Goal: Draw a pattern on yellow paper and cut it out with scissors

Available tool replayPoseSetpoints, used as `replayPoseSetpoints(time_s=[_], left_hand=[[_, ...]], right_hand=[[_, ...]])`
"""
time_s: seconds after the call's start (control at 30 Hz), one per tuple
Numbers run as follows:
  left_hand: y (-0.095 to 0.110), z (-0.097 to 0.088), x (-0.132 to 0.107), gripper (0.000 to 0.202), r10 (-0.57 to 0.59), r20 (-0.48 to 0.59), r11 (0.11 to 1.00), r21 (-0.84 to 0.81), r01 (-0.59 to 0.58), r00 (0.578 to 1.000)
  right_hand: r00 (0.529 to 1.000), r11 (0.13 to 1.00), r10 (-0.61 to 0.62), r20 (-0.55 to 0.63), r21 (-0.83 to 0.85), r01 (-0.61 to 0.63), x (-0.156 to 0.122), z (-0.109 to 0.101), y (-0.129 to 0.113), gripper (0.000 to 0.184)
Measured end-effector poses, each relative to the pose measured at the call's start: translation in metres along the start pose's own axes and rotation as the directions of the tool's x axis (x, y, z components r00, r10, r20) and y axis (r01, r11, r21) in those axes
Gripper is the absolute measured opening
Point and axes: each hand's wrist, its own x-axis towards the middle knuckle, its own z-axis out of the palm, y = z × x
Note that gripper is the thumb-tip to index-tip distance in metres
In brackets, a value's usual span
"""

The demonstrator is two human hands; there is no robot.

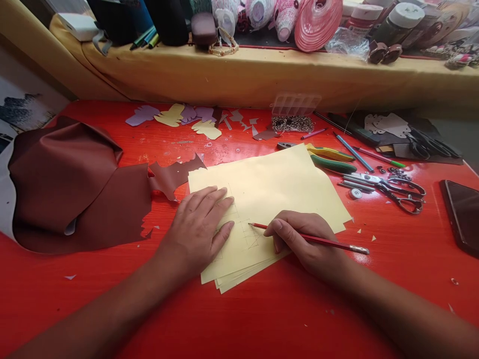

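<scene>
A small stack of pale yellow paper sheets (277, 184) lies at an angle in front of me. My left hand (200, 227) rests flat on the left part of the top sheet, fingers stretched out. In my right hand (301, 237) is a red pencil (333, 242), gripped between thumb and fingers. Its tip points left and is at the paper, by thin pencil lines (251, 234) that form a small angular drawing. More faint lines run near my left fingertips, partly hidden under that hand.
Brown leather-like material (75, 184) is heaped at left. Beyond the paper lie yellow and purple cutouts (170, 115) and a clear box of chain (294, 119). Pliers (329, 162), scissors (396, 189) and a phone (462, 214) are on the right. A crowded shelf (258, 75) borders the back.
</scene>
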Motion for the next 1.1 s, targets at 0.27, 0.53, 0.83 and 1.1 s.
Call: replayPoseSetpoints(time_s=[0.27,0.53,0.83,1.1], left_hand=[[-0.0001,-0.0001,-0.0002,0.039,-0.001,0.002,1.0,0.004,0.001,1.0],[-0.0016,0.0004,-0.0007,0.039,0.006,0.01,1.0,0.021,-0.007,1.0],[-0.0015,-0.0006,-0.0004,0.039,0.001,0.022,1.0,0.011,-0.001,1.0],[-0.0023,0.0005,-0.0006,0.039,0.007,0.007,1.0,0.012,-0.007,1.0]], right_hand=[[1.0,1.0,0.011,-0.008,-0.006,-0.011,0.0002,-0.0011,-0.0031,0.039],[1.0,1.0,0.005,-0.008,0.009,-0.005,-0.0011,-0.001,0.0001,0.04],[1.0,1.0,-0.011,-0.003,0.015,0.011,-0.002,-0.0029,-0.0008,0.04],[1.0,1.0,-0.024,0.013,-0.007,0.024,-0.0015,-0.0035,0.0017,0.041]])
